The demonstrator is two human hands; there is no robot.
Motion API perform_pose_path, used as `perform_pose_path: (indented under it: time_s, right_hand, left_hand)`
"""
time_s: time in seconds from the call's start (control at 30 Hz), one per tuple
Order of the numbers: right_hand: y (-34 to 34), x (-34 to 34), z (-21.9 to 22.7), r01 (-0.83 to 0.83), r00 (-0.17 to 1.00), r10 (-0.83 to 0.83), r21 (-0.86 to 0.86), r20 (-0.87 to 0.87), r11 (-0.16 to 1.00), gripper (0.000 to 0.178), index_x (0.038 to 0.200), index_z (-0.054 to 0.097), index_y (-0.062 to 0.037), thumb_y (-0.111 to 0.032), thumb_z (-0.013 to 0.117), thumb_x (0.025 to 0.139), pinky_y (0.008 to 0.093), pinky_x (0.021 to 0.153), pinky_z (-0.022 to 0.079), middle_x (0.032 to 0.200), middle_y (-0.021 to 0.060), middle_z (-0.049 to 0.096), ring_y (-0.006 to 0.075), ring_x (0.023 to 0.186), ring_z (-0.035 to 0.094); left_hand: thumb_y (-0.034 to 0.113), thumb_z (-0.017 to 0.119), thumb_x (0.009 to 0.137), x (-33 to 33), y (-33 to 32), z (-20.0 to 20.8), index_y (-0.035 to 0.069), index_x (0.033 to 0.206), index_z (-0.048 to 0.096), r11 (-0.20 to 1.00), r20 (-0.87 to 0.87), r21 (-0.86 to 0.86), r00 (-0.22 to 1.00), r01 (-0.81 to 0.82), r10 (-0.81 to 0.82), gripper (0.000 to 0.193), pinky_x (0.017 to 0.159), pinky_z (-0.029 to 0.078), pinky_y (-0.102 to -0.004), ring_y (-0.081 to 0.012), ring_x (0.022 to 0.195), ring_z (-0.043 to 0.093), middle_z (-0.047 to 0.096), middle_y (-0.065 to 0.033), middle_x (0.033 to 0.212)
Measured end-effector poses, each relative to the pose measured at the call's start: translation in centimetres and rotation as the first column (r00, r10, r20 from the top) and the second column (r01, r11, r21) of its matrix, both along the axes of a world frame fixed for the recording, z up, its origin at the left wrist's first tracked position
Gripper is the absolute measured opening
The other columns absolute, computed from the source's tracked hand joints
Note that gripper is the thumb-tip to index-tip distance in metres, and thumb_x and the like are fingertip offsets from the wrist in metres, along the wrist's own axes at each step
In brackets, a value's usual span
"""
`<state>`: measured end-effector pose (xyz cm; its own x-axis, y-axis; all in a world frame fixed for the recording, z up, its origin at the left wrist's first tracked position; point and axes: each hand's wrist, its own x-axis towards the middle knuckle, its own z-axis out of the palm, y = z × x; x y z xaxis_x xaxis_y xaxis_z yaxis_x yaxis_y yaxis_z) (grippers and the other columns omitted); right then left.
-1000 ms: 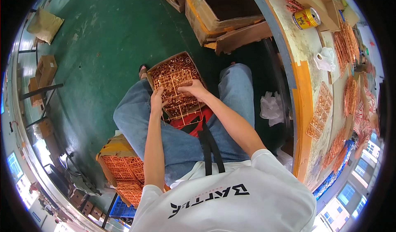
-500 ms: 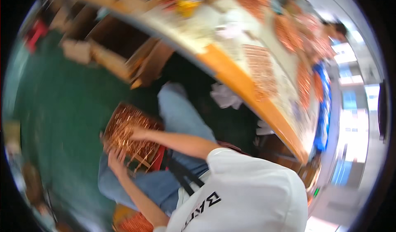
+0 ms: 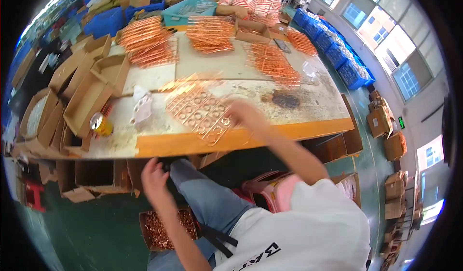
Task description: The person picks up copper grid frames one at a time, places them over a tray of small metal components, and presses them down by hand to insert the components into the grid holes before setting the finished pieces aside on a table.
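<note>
My right hand (image 3: 245, 115) reaches over the table's near edge, its fingers closed at the right side of a flat copper sheet (image 3: 195, 112) punched with rows of rings. The sheet's near corner lies over the orange edge strip. My left hand (image 3: 155, 180) is just below the table edge, empty, with its fingers loosely apart. Beneath my left forearm, by my legs, a cardboard box (image 3: 145, 233) holds many small copper pieces (image 3: 161, 226). Some bright copper strips (image 3: 185, 84) lie behind the sheet.
Stacks of copper sheets (image 3: 210, 32) stand across the table (image 3: 308, 105). A yellow can (image 3: 102, 125) and cardboard boxes (image 3: 87, 102) are at the left. Opposite, a person (image 3: 255, 3) works beside a teal basket (image 3: 185, 13). Blue crates (image 3: 352, 73) line the right; a pink stool (image 3: 270, 191) stands beside me.
My view has swung up and levelled toward the table. Both hands have left the box of copper pieces; the right has gone to the ringed copper sheet, the left toward the table edge.
</note>
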<state>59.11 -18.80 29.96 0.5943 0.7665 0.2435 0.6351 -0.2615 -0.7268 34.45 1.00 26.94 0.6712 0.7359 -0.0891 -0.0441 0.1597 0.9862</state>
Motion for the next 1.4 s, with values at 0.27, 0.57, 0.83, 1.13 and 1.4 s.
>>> perform_pose_path:
  time_s: [0.27, 0.57, 0.83, 1.13, 1.4]
  right_hand:
    - [-10.5, 25.1, -0.4, 0.612, 0.707, -0.659, 0.245, 0.257, 0.752, 0.026, 0.095, 0.059, -0.0011, -0.025, 0.052, 0.087, 0.0349, 0.066, 0.043, 0.079, 0.0092, 0.059, 0.0205, 0.073, 0.055]
    - [0.8, 2.6, -5.3, 0.221, 0.975, -0.193, -0.39, 0.11, 0.894, 0.046, 0.106, 0.05, 0.0032, -0.033, 0.062, 0.082, 0.04, 0.083, 0.045, 0.095, 0.0187, 0.052, 0.0339, 0.093, 0.054]
    - [-0.3, -8.9, 1.3, -0.172, 0.358, 0.309, 0.263, -0.881, 0.949, 0.06, 0.13, 0.029, -0.0041, 0.003, 0.059, 0.078, 0.0349, 0.081, 0.052, 0.107, 0.0117, 0.053, 0.0189, 0.096, 0.058]
    - [18.0, -29.7, -17.8, -0.705, 0.487, 0.496, 0.012, -0.719, 0.709, 0.033, 0.099, 0.05, 0.0032, -0.008, 0.069, 0.076, 0.0292, 0.064, 0.052, 0.091, 0.01, 0.063, 0.0194, 0.072, 0.063]
    - [24.2, -38.7, -24.6, -0.874, 0.147, 0.34, 0.039, -0.929, 0.485, 0.032, 0.098, 0.051, -0.0045, -0.018, 0.071, 0.078, 0.0268, 0.054, 0.046, 0.081, 0.0028, 0.058, 0.0114, 0.062, 0.055]
  left_hand:
    - [0.046, 0.066, 0.075, 18.5, -9.7, -3.2, 0.003, 0.139, 0.03, 0.374, -0.521, 0.848, 0.713, 0.374, 0.469, 0.084, 0.098, 0.033, -0.0455, -0.0392, 0.12, 0.038, 0.037, -0.0326, 0.129]
    - [0.006, 0.076, 0.066, 14.4, -7.5, -2.9, 0.0, 0.14, 0.023, 0.752, -0.349, 0.659, 0.878, -0.018, 0.327, 0.091, 0.092, 0.039, -0.0423, -0.0325, 0.109, 0.045, 0.047, -0.019, 0.118]
    - [-0.004, 0.067, 0.071, -2.0, -6.4, 2.1, 0.017, 0.14, 0.007, 0.922, 0.111, -0.284, 0.964, 0.264, -0.242, 0.095, 0.079, 0.053, -0.0367, -0.0244, 0.106, 0.055, 0.054, -0.0157, 0.114]
    - [0.0, 0.069, 0.069, -24.1, -3.9, -10.2, 0.004, 0.119, 0.035, 0.621, -0.421, 0.42, 0.464, -0.662, 0.779, 0.061, 0.07, 0.05, -0.0295, -0.0191, 0.082, 0.062, 0.06, -0.0127, 0.099]
    - [0.015, 0.077, 0.071, -32.8, -2.8, -19.7, 0.002, 0.124, 0.03, 0.59, -0.369, -0.031, 0.557, -0.807, 0.744, 0.072, 0.067, 0.051, -0.031, -0.0185, 0.084, 0.058, 0.055, -0.0118, 0.098]
